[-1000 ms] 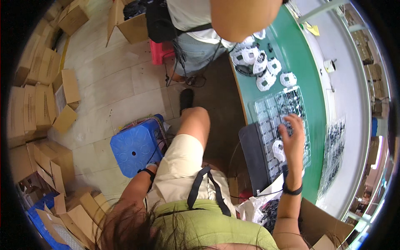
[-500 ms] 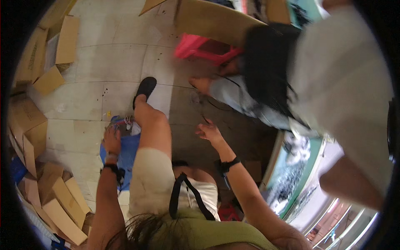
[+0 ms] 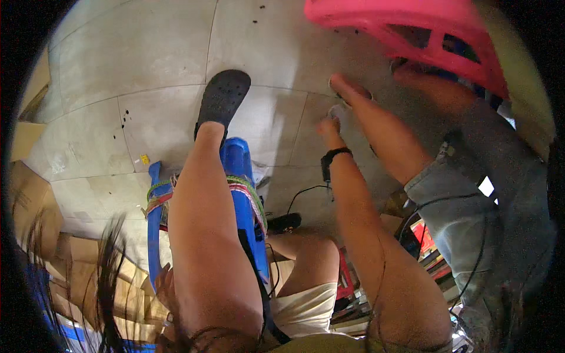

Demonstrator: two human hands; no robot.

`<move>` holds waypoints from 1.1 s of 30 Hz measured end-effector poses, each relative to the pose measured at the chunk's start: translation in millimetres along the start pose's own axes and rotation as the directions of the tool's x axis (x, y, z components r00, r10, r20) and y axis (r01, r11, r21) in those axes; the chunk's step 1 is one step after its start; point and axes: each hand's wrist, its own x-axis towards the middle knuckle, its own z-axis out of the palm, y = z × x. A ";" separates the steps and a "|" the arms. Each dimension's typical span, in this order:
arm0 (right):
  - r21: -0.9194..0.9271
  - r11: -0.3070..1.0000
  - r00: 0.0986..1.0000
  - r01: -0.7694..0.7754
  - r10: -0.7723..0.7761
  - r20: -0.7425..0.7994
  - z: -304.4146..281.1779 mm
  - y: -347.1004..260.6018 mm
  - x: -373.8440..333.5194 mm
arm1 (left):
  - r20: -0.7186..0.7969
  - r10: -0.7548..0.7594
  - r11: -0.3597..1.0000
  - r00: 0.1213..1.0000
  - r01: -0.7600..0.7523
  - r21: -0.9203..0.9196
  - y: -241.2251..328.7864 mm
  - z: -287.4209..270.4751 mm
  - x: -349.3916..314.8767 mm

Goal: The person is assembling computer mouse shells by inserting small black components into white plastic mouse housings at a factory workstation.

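A blue plastic frame (image 3: 237,155), perhaps a stool, shows on both sides of my bent left leg. Green, red and white cords (image 3: 250,194) are wrapped around it. My left hand (image 3: 165,287) is low beside the frame's left bar, partly covered by my leg and strands of hair; I cannot tell whether it grips. Stretched forward over the floor, my right hand (image 3: 328,125) has its fingers drawn together. A small pale thing (image 3: 335,110) shows at the fingertips, too unclear to name. A black band (image 3: 334,156) circles the right wrist.
A red plastic stool (image 3: 424,32) stands at the far right. Near it are a co-worker's bare legs (image 3: 391,129), close to my right hand. A black cable (image 3: 306,191) trails toward the right. Cardboard boxes (image 3: 32,197) line the left side. Small yellow scrap (image 3: 145,159) lies on the floor.
The view has shifted closer to the floor, and the red stool now looks much larger. My right arm reaches farther forward. My left hand has gone lower and is mostly hidden.
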 end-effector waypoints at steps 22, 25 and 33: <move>0.873 -0.092 0.629 0.479 -0.658 -0.415 294.1 88.3 -425.0 | 0.115 0.076 0.991 0.990 -0.062 -0.121 -10.4 78.1 11.2; 0.920 -0.131 0.615 0.370 -0.708 -0.348 302.4 112.9 -420.8 | 0.115 0.031 0.979 0.993 -0.007 -0.202 -0.9 116.5 11.6; 0.356 0.500 0.613 0.790 -0.628 -0.479 379.5 228.3 -418.8 | 0.130 0.001 0.924 0.992 0.049 -0.379 10.5 194.6 22.5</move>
